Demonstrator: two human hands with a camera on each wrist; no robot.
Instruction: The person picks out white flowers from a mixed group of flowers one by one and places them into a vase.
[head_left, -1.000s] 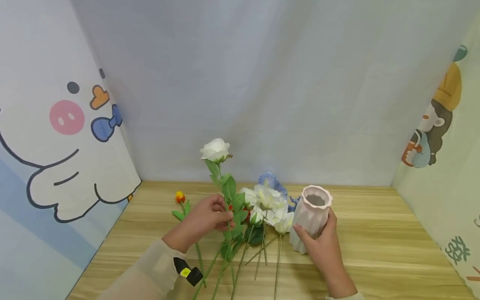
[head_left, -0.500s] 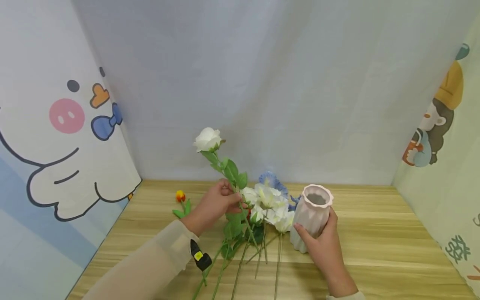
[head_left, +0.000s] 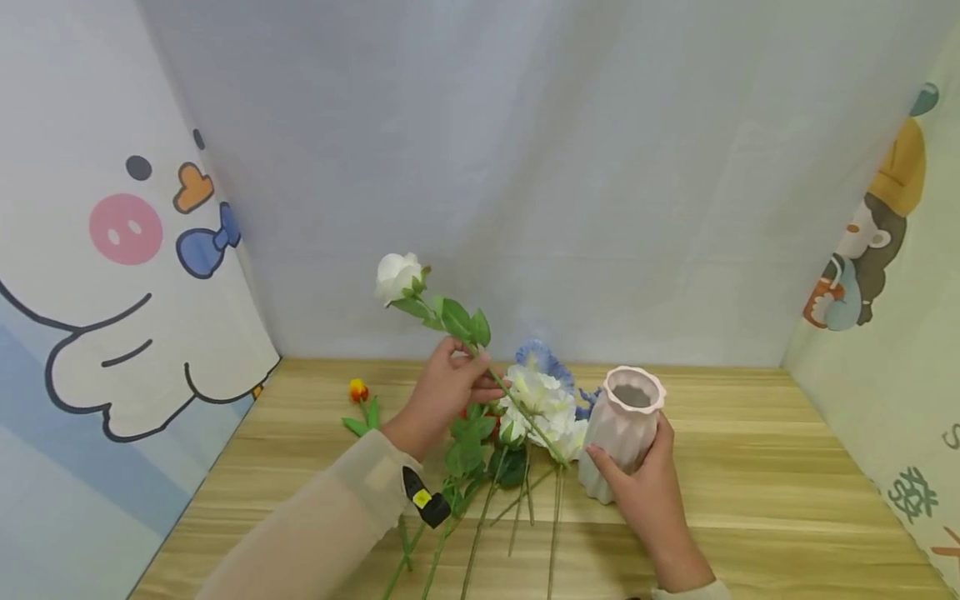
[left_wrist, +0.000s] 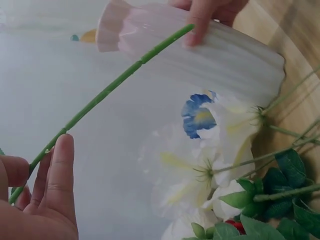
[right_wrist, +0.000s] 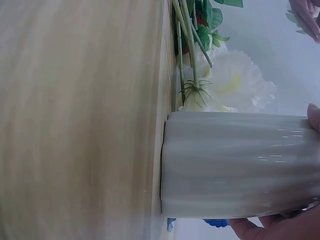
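My left hand [head_left: 450, 385] pinches the green stem of a white rose [head_left: 398, 277], raised over the other flowers. The bloom tilts up to the left, and the bare stem end [left_wrist: 167, 43] slants down to the right, towards the vase. In the left wrist view, thumb and fingers meet on the stem. My right hand [head_left: 647, 492] grips the side of a pale pink fluted vase [head_left: 619, 433] with a scalloped rim. It stands upright on the table, its mouth facing up; its base meets the tabletop in the right wrist view.
Left of the vase lie several white flowers [head_left: 542, 400] with long stems towards me, plus a blue flower [head_left: 543, 360] behind them. An orange-yellow tulip [head_left: 359, 390] lies farther left. The wooden table [head_left: 750, 475] ends at a pale curtain [head_left: 600, 167].
My left hand has lifted the white rose and moved right, tipping it so its stem end swings up towards the vase. My right hand and the vase stay put.
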